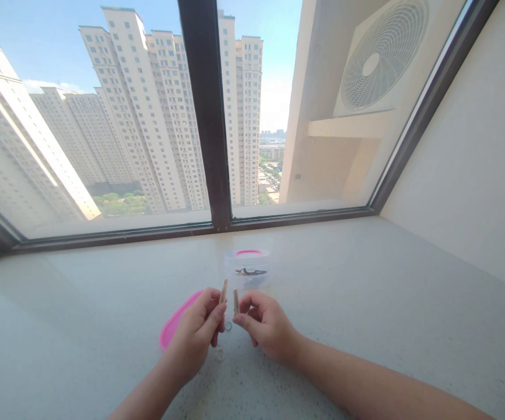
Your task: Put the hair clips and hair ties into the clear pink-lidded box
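My left hand (pixel 200 329) pinches a short wooden piece (pixel 223 290) that points upward. My right hand (pixel 265 324) pinches a second, similar wooden piece (pixel 235 301), held upright a little to the right of the first. The two pieces stand close together without touching. Small metal rings or springs (pixel 228 326) show below and between my hands, one hanging near my left fingers and another (pixel 220 353) lying on the sill. Just beyond my hands stands a small clear plastic container (pixel 247 268) with a pink rim and some dark items inside.
A pink lid (pixel 174 322) lies flat on the pale speckled sill (pixel 366 303) behind my left hand. A large window with a dark central frame bar (pixel 206 116) runs along the far edge. A white wall (pixel 475 175) rises on the right.
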The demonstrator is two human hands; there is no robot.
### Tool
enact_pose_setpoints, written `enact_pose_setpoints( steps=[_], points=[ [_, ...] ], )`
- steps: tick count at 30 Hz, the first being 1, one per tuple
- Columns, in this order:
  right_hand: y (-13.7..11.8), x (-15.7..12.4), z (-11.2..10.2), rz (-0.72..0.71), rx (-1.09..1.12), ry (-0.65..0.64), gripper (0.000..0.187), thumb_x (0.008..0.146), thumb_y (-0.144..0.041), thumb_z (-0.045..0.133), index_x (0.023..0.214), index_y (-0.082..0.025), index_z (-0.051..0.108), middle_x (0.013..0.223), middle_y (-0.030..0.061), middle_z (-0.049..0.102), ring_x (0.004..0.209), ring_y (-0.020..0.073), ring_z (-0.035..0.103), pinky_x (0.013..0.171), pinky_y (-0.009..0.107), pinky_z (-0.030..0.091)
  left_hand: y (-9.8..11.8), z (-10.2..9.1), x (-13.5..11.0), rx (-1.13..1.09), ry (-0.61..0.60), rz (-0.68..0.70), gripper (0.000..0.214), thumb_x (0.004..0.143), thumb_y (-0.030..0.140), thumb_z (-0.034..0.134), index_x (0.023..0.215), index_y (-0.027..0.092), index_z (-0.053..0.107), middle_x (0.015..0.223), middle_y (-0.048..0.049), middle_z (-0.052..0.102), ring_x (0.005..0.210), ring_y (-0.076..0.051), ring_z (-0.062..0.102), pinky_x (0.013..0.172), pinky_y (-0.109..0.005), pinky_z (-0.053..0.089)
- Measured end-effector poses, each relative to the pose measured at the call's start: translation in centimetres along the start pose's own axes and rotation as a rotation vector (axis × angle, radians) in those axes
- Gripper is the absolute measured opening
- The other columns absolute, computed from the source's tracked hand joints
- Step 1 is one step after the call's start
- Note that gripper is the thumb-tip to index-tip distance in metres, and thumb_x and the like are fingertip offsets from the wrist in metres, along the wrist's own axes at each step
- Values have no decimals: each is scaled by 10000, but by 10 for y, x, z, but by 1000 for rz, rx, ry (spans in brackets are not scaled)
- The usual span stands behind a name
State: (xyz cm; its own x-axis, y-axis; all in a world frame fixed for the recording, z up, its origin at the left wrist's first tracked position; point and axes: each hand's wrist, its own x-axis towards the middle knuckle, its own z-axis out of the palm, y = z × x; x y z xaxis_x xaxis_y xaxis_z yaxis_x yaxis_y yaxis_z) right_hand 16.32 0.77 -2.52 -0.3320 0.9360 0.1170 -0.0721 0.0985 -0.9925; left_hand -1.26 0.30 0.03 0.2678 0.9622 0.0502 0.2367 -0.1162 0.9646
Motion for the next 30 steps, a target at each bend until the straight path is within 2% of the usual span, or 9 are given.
enact_pose_setpoints(
  steps=[16, 20, 25, 30],
  points=[
    [-3, -2, 1, 7, -17, -5, 204, 796, -321, 668, 827, -163, 543, 726, -18, 532, 452, 66, 431, 364, 183, 342, 3, 0, -1, 23, 13, -24, 302, 909, 473, 469, 978, 180, 488, 598, 67, 501, 433, -95, 433, 442, -213, 344],
    [-5, -1, 0, -10, -51, 0, 176, 797, -292, 669, 805, -168, 543, 701, -18, 534, 502, 78, 446, 438, 198, 346, 4, 1, -1, 12, 21, -26, 315, 902, 478, 481, 983, 174, 497, 590, 71, 496, 428, -92, 428, 442, -215, 339],
    [-8, 0, 0, -47, -50, 14, 158, 795, -266, 671, 797, -162, 552, 719, -12, 541, 584, 98, 486, 556, 231, 371, 3, 1, 0, -20, 30, -32, 426, 886, 491, 507, 1126, 140, 489, 596, 61, 517, 444, -106, 453, 448, -227, 354],
    [-10, -1, 0, -92, -26, 57, 155, 814, -259, 664, 804, -160, 545, 692, -23, 515, 595, 105, 470, 570, 238, 356, 2, 0, -1, -47, 15, -26, 502, 881, 480, 528, 1211, 102, 515, 609, 43, 532, 466, -108, 467, 470, -236, 375]
  ],
)
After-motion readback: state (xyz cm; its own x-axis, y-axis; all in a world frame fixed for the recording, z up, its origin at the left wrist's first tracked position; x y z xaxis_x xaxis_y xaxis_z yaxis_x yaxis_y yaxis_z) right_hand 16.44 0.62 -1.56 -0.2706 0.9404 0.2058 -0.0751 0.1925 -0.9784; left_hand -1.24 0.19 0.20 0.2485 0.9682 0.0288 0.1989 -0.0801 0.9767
